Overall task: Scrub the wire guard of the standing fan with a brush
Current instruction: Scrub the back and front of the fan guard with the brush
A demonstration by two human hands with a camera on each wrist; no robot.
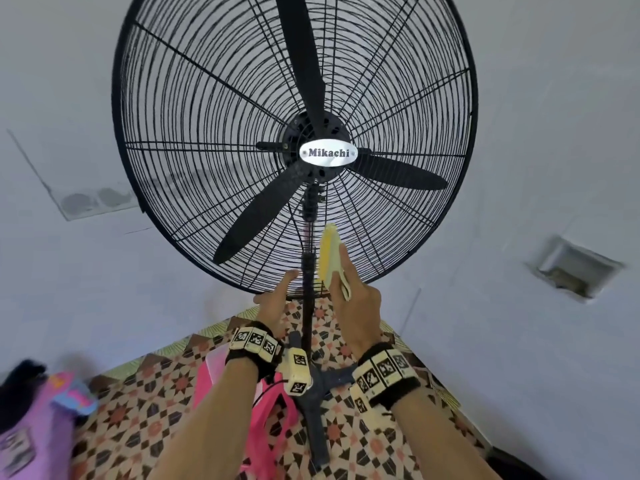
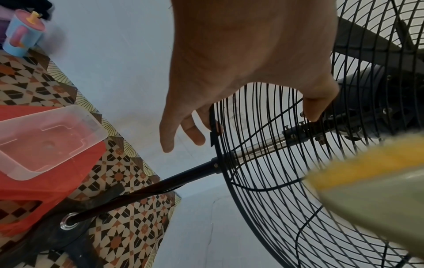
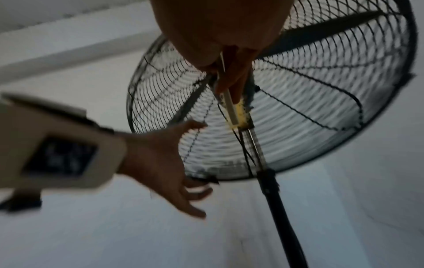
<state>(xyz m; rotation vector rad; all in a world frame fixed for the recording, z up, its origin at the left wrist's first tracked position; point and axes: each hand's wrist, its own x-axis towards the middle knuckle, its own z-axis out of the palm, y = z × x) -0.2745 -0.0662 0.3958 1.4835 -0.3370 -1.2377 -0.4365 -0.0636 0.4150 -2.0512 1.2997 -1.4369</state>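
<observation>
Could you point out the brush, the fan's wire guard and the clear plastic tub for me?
brush (image 1: 329, 254), head view: on its yellow bristles, above the fingers.
wire guard (image 1: 194, 109), head view: on the front wires, left of the hub.
clear plastic tub (image 2: 41, 137), left wrist view: on its translucent base.

Black metal wire guard (image 1: 194, 109)

Left hand (image 2: 241, 59) spreads over the wire guard (image 2: 298, 181) rim, fingers (image 2: 168, 134) straight, thumb inside the wires nr the pole (image 2: 192, 172). Blurred yellow brush (image 2: 367, 174) at right. Clear tub (image 2: 45, 137) sits on red stool (image 2: 34, 190), patterned floor (image 2: 128, 181).
</observation>
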